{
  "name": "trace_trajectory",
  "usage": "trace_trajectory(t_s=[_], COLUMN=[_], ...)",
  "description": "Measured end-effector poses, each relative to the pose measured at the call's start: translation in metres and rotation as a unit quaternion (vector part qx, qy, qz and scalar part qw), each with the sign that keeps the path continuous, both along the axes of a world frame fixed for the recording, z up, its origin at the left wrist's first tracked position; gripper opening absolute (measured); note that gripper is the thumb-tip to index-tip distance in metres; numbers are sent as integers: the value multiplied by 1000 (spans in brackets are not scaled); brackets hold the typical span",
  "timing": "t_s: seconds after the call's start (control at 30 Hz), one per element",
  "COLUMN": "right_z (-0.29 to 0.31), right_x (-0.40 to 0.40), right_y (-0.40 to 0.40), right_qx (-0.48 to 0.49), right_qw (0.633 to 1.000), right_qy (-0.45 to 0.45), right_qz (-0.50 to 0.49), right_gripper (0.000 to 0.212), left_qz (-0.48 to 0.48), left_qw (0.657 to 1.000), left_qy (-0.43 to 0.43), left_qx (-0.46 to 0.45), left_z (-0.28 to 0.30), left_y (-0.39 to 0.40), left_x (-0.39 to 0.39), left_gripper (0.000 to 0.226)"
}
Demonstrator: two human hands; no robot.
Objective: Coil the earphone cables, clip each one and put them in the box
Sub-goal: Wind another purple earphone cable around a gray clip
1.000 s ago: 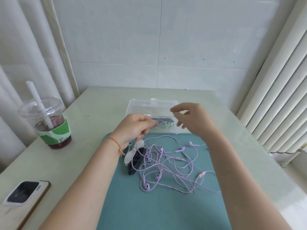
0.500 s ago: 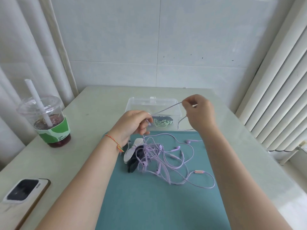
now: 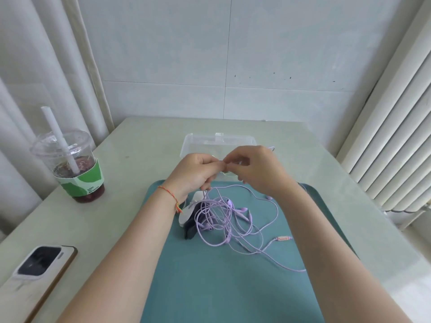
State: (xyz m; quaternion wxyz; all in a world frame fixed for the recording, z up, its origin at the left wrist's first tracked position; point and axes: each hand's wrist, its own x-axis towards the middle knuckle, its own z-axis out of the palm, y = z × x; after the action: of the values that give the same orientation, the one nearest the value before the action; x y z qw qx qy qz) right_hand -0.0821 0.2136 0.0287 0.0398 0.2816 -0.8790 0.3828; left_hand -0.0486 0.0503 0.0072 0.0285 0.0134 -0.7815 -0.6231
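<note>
A tangle of purple earphone cables [image 3: 229,220] lies on the teal mat [image 3: 224,283]. My left hand [image 3: 196,174] and my right hand [image 3: 254,169] meet fingertip to fingertip above the mat's far edge, both pinching a purple cable that hangs down into the tangle. Behind the hands stands the clear plastic box [image 3: 205,142]; a green coiled cable [image 3: 229,174] inside it shows between the hands. White and dark clips [image 3: 189,217] lie under the tangle's left side.
An iced drink cup with a straw [image 3: 74,169] stands at the left of the pale table [image 3: 130,164]. A phone [image 3: 39,264] lies at the near left edge. A radiator [image 3: 394,141] runs along the right.
My right hand came down and left from its raised position to meet my left hand. The stretched length of cable between them has closed up, and the tangle shifted slightly.
</note>
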Motion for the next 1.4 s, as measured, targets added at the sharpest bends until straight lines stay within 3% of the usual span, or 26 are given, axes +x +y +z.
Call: trace_trajectory(t_s=[0.1,0.2,0.27,0.37,0.47,0.57,0.7,0.83,1.07,1.17,1.23,1.33,1.4], right_z=[-1,0,-1,1,6,9,11,11,0,4,8,14,17], right_x=[-6,-13,-17,-18,-12,-1,10,12,1,2,3,6,7], right_y=[3,8,15,24,21,9,0,-5,-3,-1,0,1,5], right_qx=[-25,-199,-257,-181,-36,17,0,-26,118,52,-68,-240,-287], right_qw=[997,965,936,946,975,991,989,990,990,995,991,955,934], right_qy=[37,11,-7,-41,-65,31,133,136,64,65,73,88,100], right_qz=[-60,-171,-238,-267,-210,-126,-65,12,-32,-45,-84,-152,-189], right_gripper=[11,9,10,18,40,55,76,50,24,13,11,9,9], left_qz=[-13,-19,-14,11,26,36,64,26,11,-13,-25,-30,-47], left_qw=[1000,998,997,998,998,994,964,958,981,986,987,984,978], left_qy=[-7,-26,-29,5,36,50,78,78,96,78,66,53,34], left_qx=[-18,-59,-64,-56,-41,-86,-245,-274,-169,-145,-141,-166,-201], left_z=[-1,-4,-6,-4,-3,-5,-8,-4,5,3,0,-3,-7], left_y=[-2,-5,-9,-13,-11,-4,2,6,7,0,-3,-7,-8], left_x=[-1,-1,-1,-2,-1,-2,-1,2,5,5,3,0,-1], left_gripper=[17,12,11,9,3,5,10,10,14,7,8,12,14])
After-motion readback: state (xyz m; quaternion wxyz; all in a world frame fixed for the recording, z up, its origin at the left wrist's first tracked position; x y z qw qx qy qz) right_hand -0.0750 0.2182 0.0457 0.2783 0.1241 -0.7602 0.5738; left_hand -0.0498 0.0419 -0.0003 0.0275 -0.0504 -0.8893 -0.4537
